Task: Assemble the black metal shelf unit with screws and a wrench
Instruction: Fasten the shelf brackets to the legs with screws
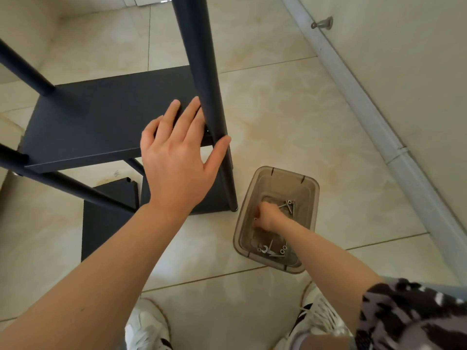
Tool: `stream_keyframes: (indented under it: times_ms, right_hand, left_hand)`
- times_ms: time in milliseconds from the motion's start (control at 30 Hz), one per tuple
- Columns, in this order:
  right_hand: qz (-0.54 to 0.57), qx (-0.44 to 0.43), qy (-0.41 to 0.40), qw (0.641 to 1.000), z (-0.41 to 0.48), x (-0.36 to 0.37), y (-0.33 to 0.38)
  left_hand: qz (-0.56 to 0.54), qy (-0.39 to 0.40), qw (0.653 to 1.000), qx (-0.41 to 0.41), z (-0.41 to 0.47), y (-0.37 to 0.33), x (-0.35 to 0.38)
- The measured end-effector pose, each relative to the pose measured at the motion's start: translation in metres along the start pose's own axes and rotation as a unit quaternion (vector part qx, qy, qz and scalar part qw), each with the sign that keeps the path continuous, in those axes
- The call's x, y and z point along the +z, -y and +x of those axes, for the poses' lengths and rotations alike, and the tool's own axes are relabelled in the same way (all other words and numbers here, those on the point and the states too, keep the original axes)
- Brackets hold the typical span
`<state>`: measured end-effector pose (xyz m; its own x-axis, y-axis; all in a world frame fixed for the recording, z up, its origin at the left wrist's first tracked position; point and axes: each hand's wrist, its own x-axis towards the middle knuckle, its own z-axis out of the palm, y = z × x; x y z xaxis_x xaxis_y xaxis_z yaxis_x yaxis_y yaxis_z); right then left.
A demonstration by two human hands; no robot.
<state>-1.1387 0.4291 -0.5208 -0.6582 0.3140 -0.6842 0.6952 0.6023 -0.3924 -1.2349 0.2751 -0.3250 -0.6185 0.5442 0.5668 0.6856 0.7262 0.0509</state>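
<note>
Right, closest in, two white sneakers stand on the beige tiled floor. Just beyond them, the right hand is down inside a translucent brownish plastic bin, fingers curled among loose silver screws and washers. Whether it has actually pinched one, I can't tell. What looks like a small silver open-ended wrench lies at the bin's near end.

To the left, a loose flat black metal panel lies on the tiles. Above it, the left hand is spread flat, straight fingers resting on the black metal shelf board at its right corner, thumb touching the near side of the round black metal post. It grasps nothing.

The shelf unit stands on the floor just left of the bin. That post runs upright, foot beside the bin, its top out of view. The board lies level, its long axis running left to right between the posts.

Farthest off, a metal door stop juts from the pale wall.
</note>
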Motion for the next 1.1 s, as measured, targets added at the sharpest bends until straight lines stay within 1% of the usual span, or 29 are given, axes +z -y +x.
stream_keyframes:
  times_ms: [200, 367, 467, 600, 700, 767, 867, 967, 1033, 1100]
  right_hand:
    - [-0.010, -0.026, -0.033, 0.999, 0.006, 0.011, -0.005]
    - [-0.052, -0.052, -0.055, 0.996, 0.008, 0.016, -0.009]
    - [-0.053, -0.056, -0.061, 0.995, 0.008, 0.016, -0.009]
    - [-0.028, -0.052, -0.063, 0.996, 0.006, 0.011, -0.012]
    - [-0.024, -0.061, -0.045, 0.997, 0.004, 0.007, -0.016]
    - [-0.022, -0.051, -0.037, 0.998, 0.001, 0.002, -0.018]
    - [0.029, -0.029, -0.034, 0.999, -0.004, -0.010, -0.020]
    - [0.134, -0.018, -0.038, 0.990, -0.012, -0.029, -0.015]
    - [0.195, -0.025, -0.045, 0.979, -0.019, -0.045, -0.009]
    - [0.230, -0.048, -0.044, 0.971, -0.026, -0.061, -0.003]
  left_hand:
    - [0.002, 0.014, 1.000, -0.004, 0.000, 0.000, -0.003]
    - [0.006, 0.034, 0.999, -0.008, 0.002, -0.001, -0.005]
    - [0.002, 0.038, 0.999, -0.010, 0.003, -0.002, -0.005]
    - [0.003, 0.047, 0.999, -0.014, 0.004, -0.003, -0.005]
    - [0.001, 0.056, 0.998, -0.020, 0.004, -0.004, -0.006]
    - [-0.007, 0.061, 0.998, -0.023, 0.005, -0.004, -0.007]
    - [-0.013, 0.076, 0.997, -0.027, 0.007, -0.005, -0.010]
    - [-0.015, 0.101, 0.994, -0.028, 0.010, -0.007, -0.015]
    - [-0.015, 0.119, 0.992, -0.024, 0.012, -0.006, -0.019]
    - [-0.018, 0.138, 0.990, -0.021, 0.014, -0.005, -0.022]
